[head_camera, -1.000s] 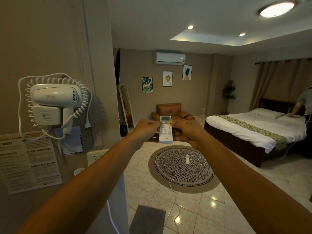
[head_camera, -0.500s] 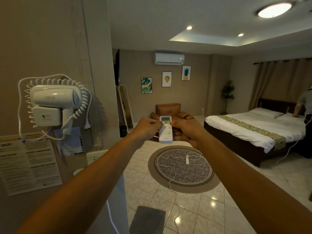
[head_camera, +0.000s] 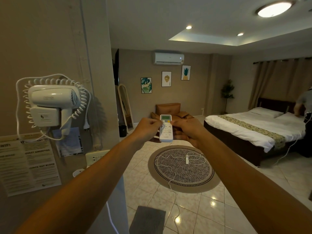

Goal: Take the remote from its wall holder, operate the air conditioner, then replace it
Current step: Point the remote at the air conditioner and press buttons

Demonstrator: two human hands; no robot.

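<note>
Both arms reach forward into the room, and the white remote [head_camera: 166, 128] stands upright between them, clamped from either side: the left hand [head_camera: 146, 131] grips its left edge and the right hand [head_camera: 187, 130] its right edge, the right thumb resting by an orange button under the lit green display. The word on the remote's lower end looks like "CANDY", though it is small.

Straight beyond the remote, high on the far wall, hangs one white air conditioner [head_camera: 169, 58], with nothing between the two but open room. Below it hang three framed prints [head_camera: 166, 79], and on the floor beneath stands a brown armchair [head_camera: 168, 108], partly hidden by the remote and hands. A leaning mirror [head_camera: 124, 105] stands to the left of the armchair.

On the near left wall is a white hair dryer [head_camera: 52, 105] in its mount, wrapped by a coiled cord; its brand reads roughly "nexxer". Under it a notice sheet [head_camera: 28, 166] shows "WIFI", "GUEST AMENITIES" and "CHECK OUT @12PM".

A round patterned rug [head_camera: 183, 169] lies on the tiled floor with a white power strip [head_camera: 187, 159] and loose cable on it. On the right is a bed [head_camera: 253, 130] with white linen; another person [head_camera: 303, 105] bends over its far side.
</note>
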